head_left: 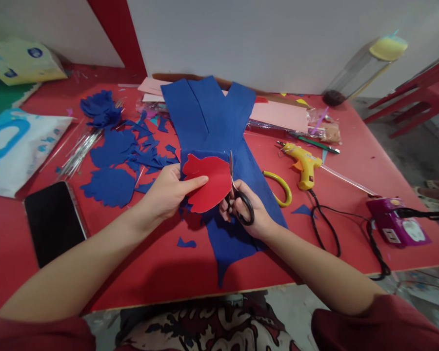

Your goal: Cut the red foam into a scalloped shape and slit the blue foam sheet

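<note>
My left hand [168, 191] pinches a red petal-shaped paper cutout [212, 187] with a wavy edge, the thumb lying on its face. Blue material shows right behind the cutout's top edge; whether the fingers grip it too is hidden. Black-handled scissors [245, 207] are in my right hand [254, 212], their blades pointing away from me at the cutout's right edge. Below both hands lie large blue sheets [215, 109]. Blue wavy-edged cut pieces [109, 186] and small scraps [149, 151] lie to the left of my left hand.
On the left are a phone [54, 222], a wipes pack [22, 146], silver wire stems [78, 151] and a blue fabric flower [100, 108]. A yellow glue gun [303, 165], yellow ring handle [283, 187], purple power box [398, 222] with black cable, and bottle [362, 73] occupy the right.
</note>
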Motion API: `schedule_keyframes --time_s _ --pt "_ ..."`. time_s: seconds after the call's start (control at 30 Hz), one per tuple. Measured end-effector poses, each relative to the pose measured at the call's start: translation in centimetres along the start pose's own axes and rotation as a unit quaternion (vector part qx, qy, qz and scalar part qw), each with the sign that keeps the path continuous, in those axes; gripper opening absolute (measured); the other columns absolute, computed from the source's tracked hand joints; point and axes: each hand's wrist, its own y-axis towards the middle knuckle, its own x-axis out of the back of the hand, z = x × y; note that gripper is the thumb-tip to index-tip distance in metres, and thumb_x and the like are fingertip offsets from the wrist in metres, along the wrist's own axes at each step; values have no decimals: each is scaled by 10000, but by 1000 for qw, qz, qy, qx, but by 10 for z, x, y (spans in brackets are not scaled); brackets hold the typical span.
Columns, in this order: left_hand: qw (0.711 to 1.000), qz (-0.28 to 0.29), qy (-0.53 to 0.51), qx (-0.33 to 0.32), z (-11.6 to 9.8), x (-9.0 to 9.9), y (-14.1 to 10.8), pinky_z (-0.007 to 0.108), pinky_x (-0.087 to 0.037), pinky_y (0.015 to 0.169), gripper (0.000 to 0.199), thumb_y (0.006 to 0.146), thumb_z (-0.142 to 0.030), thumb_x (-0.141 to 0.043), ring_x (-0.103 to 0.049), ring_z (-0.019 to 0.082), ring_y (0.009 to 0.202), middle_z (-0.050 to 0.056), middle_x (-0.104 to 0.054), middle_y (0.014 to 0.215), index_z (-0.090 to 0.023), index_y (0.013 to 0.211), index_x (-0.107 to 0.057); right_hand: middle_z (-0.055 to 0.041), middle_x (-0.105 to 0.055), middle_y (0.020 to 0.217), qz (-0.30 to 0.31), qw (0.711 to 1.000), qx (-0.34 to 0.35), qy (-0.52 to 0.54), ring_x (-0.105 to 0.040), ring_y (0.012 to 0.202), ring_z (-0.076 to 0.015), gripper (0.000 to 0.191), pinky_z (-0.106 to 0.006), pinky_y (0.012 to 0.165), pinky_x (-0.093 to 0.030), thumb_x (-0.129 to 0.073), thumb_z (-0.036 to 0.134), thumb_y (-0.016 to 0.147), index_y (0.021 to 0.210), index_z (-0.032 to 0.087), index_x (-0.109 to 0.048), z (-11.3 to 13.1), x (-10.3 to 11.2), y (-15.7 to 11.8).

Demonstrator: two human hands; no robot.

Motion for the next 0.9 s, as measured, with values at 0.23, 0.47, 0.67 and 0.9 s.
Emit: schedule_keyframes --time_s 0.23,0.47,0.67,0.9 --pt "1000 4 14 2 -1 0 1 264 -540 599 205 581 -249 -760 -654 157 609 19 -727 723 -128 732 -693 46 -526 679 4 1000 4 3 -526 545 -66 398 -186 469 -384 -626 519 745 797 202 -390 -2 2 0" --pt "1000 5 15 0 -1 1 1 242 -532 593 185 581 -237 -762 -639 133 588 3 -721 700 -133 716 -692 54 -519 653 -2 1000 3 0 -502 500 -65 411 -183 429 -354 -636 524 730 793 207 -382 -1 1 0" --pt "1000 7 20 1 -1 0 2 235 -528 580 178 576 -232 -762 -633 126 576 -1 -716 686 -135 709 -693 56 -521 653 -15 1000 -9 -5 -511 519 -71 436 -192 447 -370 -640 549 710 795 209 -381 0 0 0" --pt "998 -4 56 -4 -2 2 2 270 -533 600 213 564 -257 -756 -637 148 588 15 -714 694 -127 718 -686 63 -521 642 -14 1000 -5 2 -497 487 -65 421 -185 423 -339 -645 527 719 794 207 -382 0 1 0"
